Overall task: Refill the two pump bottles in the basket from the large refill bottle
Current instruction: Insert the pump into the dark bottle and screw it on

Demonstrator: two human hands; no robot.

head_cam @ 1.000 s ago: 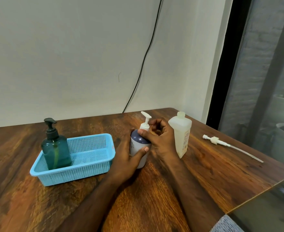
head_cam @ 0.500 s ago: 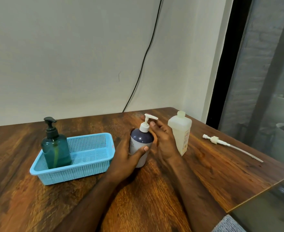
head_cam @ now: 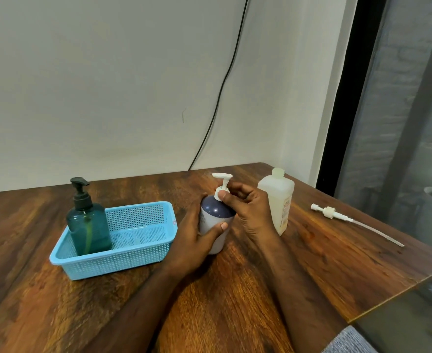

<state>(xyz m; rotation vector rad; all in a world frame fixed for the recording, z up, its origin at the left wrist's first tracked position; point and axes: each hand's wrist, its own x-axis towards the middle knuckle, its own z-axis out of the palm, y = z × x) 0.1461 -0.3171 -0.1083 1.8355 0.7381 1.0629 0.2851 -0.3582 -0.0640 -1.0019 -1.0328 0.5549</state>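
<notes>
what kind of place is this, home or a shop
Most likely a room in a home, though that is a guess: a wooden table stands in a plain wall corner beside a glass door, with a loose black cable hanging down the wall.

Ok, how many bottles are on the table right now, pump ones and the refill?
3. The teal pump bottle stands in the blue basket; the white pump bottle stands beside the basket, gripped by both hands; the refill bottle stands uncapped just right of them. None seems hidden.
</notes>
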